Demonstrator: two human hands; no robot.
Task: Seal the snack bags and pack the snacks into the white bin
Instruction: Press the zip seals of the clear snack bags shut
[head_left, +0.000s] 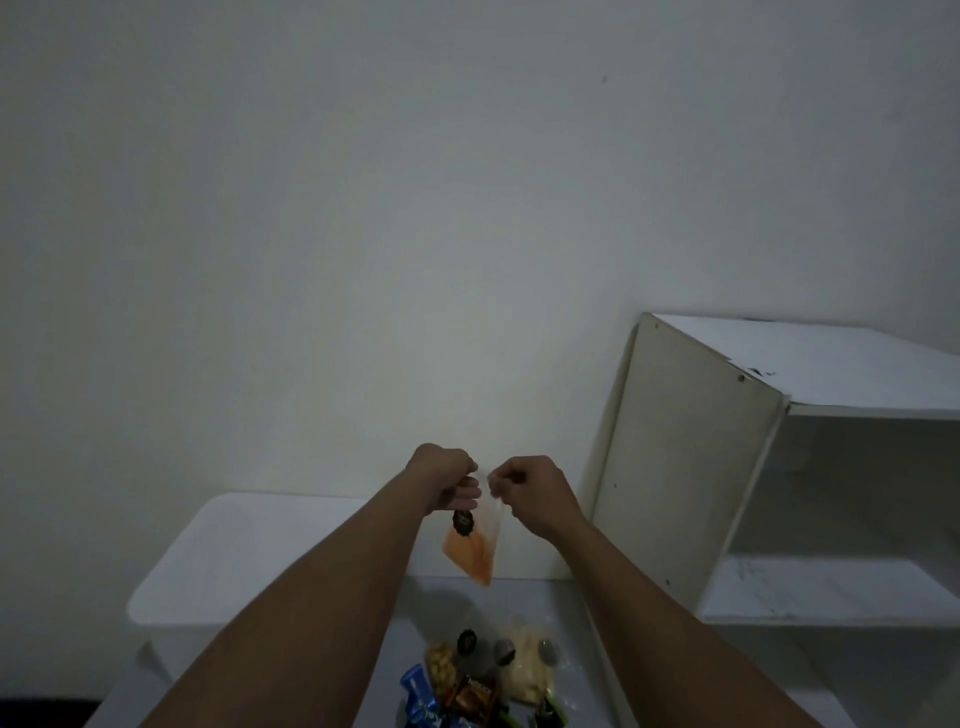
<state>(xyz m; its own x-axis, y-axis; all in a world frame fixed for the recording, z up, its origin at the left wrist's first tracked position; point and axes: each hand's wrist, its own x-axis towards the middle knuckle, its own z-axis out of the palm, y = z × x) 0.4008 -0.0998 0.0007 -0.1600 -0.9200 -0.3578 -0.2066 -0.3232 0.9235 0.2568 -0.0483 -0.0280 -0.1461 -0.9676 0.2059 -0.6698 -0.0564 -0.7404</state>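
Note:
A clear snack bag (470, 551) with orange snacks and a round black label hangs in the air above the table. My left hand (447, 480) pinches its top edge on the left, and my right hand (530, 491) pinches the top on the right. The white bin (218, 566) stands on the table behind and left of my arms; its inside is hidden. More snacks lie on the table below: a clear bag of pale snacks (527, 667), a bag of yellow nuts (441, 665), a brown packet (472, 699) and blue packets (421, 696).
A white shelf unit (779, 467) with open compartments stands at the right, close to the table (561, 603). A plain white wall fills the view behind. The room is dim.

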